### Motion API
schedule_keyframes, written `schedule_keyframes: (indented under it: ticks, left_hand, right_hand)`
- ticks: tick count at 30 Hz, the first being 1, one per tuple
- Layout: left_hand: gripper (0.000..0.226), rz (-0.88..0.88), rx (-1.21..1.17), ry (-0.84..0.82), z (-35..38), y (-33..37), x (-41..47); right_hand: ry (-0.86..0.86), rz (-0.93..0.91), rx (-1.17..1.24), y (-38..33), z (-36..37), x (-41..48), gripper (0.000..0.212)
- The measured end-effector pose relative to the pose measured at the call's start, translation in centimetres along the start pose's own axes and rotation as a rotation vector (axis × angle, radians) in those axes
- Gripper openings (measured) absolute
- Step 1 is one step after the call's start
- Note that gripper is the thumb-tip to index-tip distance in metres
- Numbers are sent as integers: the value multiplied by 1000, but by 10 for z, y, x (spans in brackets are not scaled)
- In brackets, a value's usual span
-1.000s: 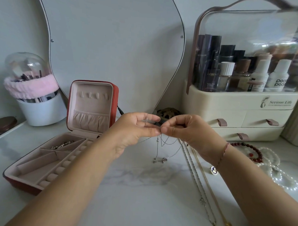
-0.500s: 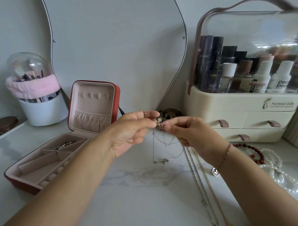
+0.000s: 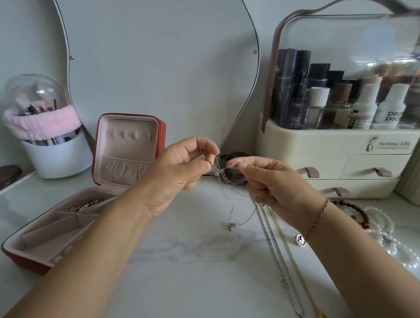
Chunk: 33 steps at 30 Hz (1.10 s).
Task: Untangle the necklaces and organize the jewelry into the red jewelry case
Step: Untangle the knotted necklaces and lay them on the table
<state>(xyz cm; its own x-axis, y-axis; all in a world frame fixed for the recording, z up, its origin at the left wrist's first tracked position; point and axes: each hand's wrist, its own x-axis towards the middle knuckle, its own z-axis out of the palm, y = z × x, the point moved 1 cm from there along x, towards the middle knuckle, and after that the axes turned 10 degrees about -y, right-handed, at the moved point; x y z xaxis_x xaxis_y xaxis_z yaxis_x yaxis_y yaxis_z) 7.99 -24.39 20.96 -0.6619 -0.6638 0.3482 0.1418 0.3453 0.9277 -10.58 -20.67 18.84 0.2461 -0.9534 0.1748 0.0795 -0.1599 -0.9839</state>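
Mid-untangle here: my left hand [image 3: 180,174] and right hand [image 3: 277,185] each pinch the thin silver chain necklace [image 3: 217,171] above the white marble tabletop [image 3: 188,277], knot between them. The open red jewelry case [image 3: 26,263] sits left. Next, I'd guess, comes gently teasing that knot apart.

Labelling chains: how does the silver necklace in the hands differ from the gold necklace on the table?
The silver necklace is lifted, pinched between left hand and right hand; the gold necklace lies on the table. Silver is knotted with slack loops; gold runs straight. Both are thin pendant chains.
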Motion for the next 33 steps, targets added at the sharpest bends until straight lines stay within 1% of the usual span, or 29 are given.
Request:
schedule_keyframes:
  ticks: [3, 6, 11, 13, 16, 19, 22, 25, 29, 33]
  left_hand:
    - [20, -3, -16, 49, 0, 1, 1]
    - [21, -17, -111, 88, -4, 3, 2]
    - [28, -24, -255, 31, -12, 6, 0]
    - [26, -11, -351, 28, -15, 6, 0]
    - [29, 2, -509, 34, -20, 5, 0]
    - [26, 3, -601, 16, -22, 4, 0]
    - [27, -26, -597, -7, -24, 2, 0]
    - [33, -48, -567, -46, -26, 0, 0]
    - [39, -49, -509, -103, -28, 3, -1]
    - [55, -26, -500, -82, -33, 7, -3]
  right_hand:
    - [22, -4, -4, 0, 0, 0, 16]
    - [56, -5, -33, 0, -1, 0, 14]
    - [125, -29, -36, 0, -3, 0, 11]
    - [152, -39, 4, -1, -5, 1, 8]
    - [162, -29, 48, -2, -7, 1, 13]
    - [153, -11, 98, -2, -6, 2, 1]
    - [131, -2, 184, -2, -7, 4, 5]
    - [117, 0, 239, -3, -7, 5, 6]
    - [106, -17, 206, -4, -8, 4, 8]
    - [76, -33, 176, -7, -8, 1, 8]
